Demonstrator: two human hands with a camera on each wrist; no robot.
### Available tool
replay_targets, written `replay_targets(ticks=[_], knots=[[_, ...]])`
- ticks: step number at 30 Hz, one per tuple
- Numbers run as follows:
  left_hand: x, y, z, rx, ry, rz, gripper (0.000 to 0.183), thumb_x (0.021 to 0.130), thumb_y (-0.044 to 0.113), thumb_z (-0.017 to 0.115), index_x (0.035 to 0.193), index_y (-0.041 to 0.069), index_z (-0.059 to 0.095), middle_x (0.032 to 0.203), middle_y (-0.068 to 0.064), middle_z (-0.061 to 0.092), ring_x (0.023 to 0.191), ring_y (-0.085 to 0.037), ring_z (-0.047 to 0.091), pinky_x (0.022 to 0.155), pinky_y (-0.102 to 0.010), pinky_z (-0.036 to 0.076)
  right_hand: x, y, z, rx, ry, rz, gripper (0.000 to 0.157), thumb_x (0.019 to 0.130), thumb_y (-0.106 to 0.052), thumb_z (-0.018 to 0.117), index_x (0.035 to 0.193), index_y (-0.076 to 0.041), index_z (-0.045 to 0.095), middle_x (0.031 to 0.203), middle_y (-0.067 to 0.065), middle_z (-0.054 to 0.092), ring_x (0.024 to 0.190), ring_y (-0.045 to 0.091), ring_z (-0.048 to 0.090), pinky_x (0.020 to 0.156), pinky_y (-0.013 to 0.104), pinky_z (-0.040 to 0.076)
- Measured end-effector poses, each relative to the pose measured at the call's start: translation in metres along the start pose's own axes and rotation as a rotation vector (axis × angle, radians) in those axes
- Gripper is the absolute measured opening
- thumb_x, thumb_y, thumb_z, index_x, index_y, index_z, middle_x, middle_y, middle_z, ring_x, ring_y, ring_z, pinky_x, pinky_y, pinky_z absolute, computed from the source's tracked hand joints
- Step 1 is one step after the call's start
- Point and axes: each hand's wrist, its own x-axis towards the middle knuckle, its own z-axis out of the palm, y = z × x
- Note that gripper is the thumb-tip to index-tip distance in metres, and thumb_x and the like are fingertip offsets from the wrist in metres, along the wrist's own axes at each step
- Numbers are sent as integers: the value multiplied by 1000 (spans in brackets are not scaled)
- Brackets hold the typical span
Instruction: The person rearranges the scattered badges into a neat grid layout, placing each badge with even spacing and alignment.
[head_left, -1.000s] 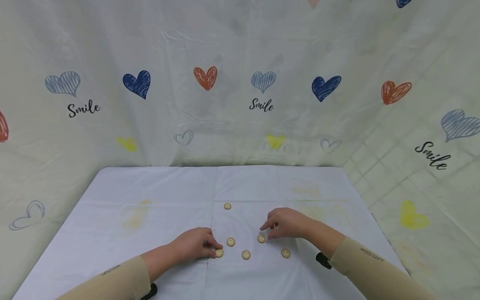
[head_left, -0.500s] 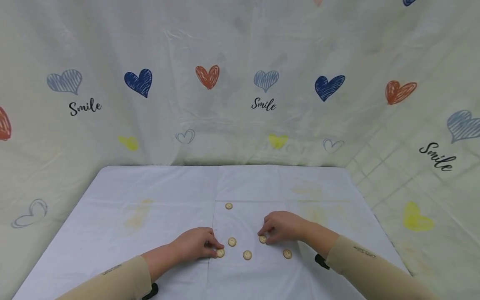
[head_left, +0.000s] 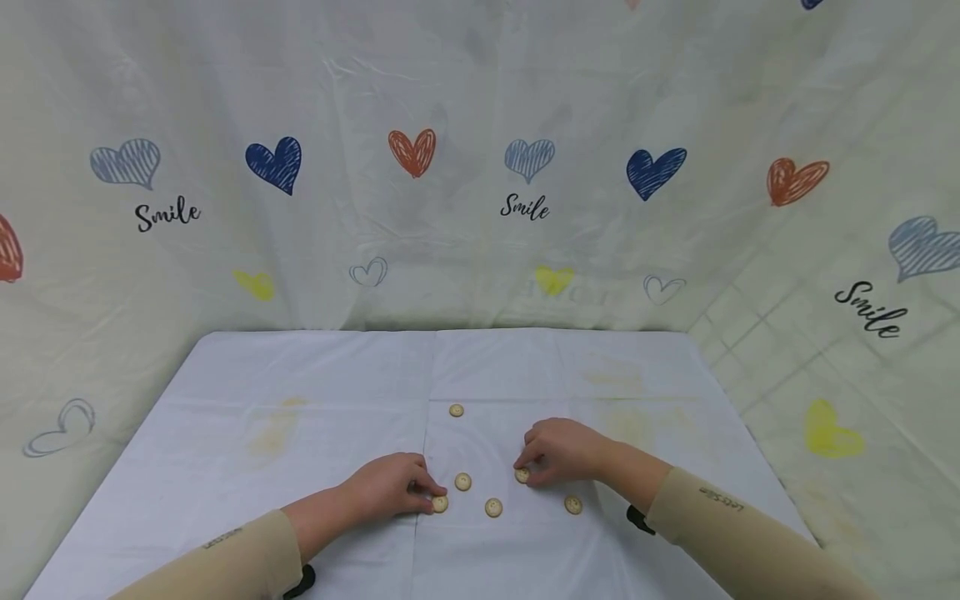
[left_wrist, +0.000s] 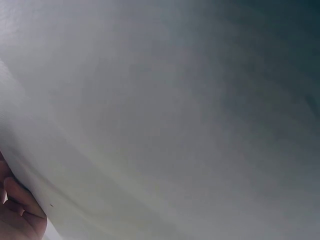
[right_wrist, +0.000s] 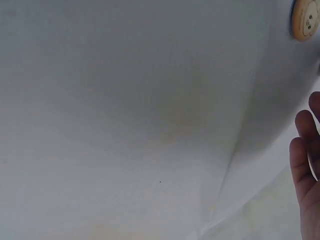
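On the white cloth in the head view, my left hand (head_left: 386,489) pinches a round wooden button (head_left: 441,503) between thumb and fingertips. My right hand (head_left: 566,452) has thumb and index finger on either side of another wooden button (head_left: 522,476), partly covered by them. Only curled fingers (left_wrist: 22,207) of the left hand appear at the lower left corner of the left wrist view. At the right edge of the right wrist view, the right hand's other fingers (right_wrist: 302,155) are loosely bent, and a button (right_wrist: 304,20) with a printed design and small holes lies above them.
Between the hands lie two more buttons, one at the upper left (head_left: 462,482) and one lower (head_left: 492,507). A loose button (head_left: 573,505) sits below the right wrist, and another button (head_left: 456,410) lies farther back. A heart-printed curtain (head_left: 465,233) hangs behind the table (head_left: 300,367).
My right hand has closed its thumb and index finger on the button it hovered over a second ago. The left hand keeps its pinch in the same place.
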Motion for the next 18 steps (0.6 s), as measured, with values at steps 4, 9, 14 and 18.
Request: replay_targets(ticks=[4, 9, 14, 18], knots=[[1, -2, 1, -3, -4, -10, 26, 80, 32, 82, 106, 29, 80, 81, 21, 55, 70, 2, 47, 63, -21, 41, 0, 0, -6, 12, 24, 31, 21, 84, -32, 79, 104, -26, 80, 76, -18, 58, 72, -1, 50, 68, 20, 43], [0, -1, 1, -12, -8, -9, 26, 80, 31, 82, 106, 29, 80, 80, 20, 54, 69, 1, 47, 62, -21, 40, 1, 0, -11, 18, 25, 54, 22, 84, -32, 79, 105, -25, 80, 77, -17, 59, 71, 1, 50, 67, 21, 43], [0, 0, 0, -21, -8, -13, 26, 80, 31, 82, 106, 29, 80, 80, 20, 54, 69, 1, 47, 62, -21, 40, 2, 2, -15, 27, 26, 75, 22, 84, -33, 79, 106, -26, 80, 79, -16, 59, 73, 3, 53, 67, 22, 44], [1, -1, 1, -22, -10, -15, 26, 80, 31, 83, 106, 29, 80, 81, 21, 55, 70, 1, 47, 63, -21, 40, 5, 5, -18, 37, 25, 102, 22, 85, -32, 78, 106, -26, 79, 82, -17, 60, 76, 5, 55, 69, 23, 45]])
